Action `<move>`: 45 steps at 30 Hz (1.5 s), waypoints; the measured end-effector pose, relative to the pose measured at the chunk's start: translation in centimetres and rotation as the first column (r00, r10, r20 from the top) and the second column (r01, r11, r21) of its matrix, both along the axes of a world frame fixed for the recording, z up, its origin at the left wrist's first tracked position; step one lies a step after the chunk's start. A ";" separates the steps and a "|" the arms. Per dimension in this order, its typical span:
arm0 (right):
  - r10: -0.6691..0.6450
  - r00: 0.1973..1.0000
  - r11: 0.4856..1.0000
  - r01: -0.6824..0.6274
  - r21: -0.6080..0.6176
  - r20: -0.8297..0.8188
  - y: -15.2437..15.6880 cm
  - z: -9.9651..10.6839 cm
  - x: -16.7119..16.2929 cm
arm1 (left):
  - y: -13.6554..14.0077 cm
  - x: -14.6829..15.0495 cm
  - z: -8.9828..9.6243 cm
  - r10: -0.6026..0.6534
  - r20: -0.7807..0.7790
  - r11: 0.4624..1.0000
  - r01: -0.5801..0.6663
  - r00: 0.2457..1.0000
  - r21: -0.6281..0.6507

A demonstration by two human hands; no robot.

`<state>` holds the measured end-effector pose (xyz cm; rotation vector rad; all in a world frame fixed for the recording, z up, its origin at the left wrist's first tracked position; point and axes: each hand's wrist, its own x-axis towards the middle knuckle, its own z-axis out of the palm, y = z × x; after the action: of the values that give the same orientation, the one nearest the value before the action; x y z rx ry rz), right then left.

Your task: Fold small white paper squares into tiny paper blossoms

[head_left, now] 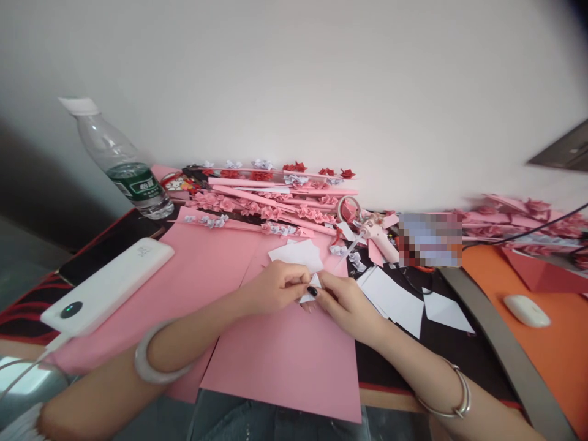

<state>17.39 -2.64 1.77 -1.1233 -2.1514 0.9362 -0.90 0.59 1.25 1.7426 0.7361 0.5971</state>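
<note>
Between my two hands is a small folded piece of white paper [307, 299], partly hidden by the fingers. My left hand [278, 285] pinches it from the left side. From the right, my right hand [344, 300] grips it too, the dark-nailed thumb pressed on its face. Both hands are just above a pink paper sheet [285, 361]. Right behind them lies a loose white sheet [297, 254]. A stack of white paper squares [395, 300] rests to the right of my right hand, with a cut white piece [448, 311] beside it.
Folded paper flowers [261, 211] and pink strips line the wall. A glue gun [379, 239] lies behind the white squares. On the left stand a water bottle [138, 184] and a white power bank [108, 285] with a cable. A white case [527, 310] sits on orange paper [560, 355].
</note>
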 end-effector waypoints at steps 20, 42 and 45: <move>-0.083 0.994 0.922 0.049 0.384 0.074 0.1 -0.7 0.8 | 0.4 0.0 -0.2 -0.041 0.309 0.777 0.224 0.950 -0.588; -0.110 0.994 0.796 0.073 0.600 0.025 0.8 -0.8 1.1 | 1.1 0.2 -0.5 0.301 0.254 0.868 -0.153 0.919 -0.473; -0.089 0.996 0.804 0.054 0.593 0.030 0.9 -0.8 1.2 | 1.1 0.1 -0.6 0.298 0.248 0.872 -0.158 0.922 -0.463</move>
<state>18.58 -1.79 0.97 -0.9016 -2.1935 0.1519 -0.78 1.74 0.60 1.1192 0.7871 0.7840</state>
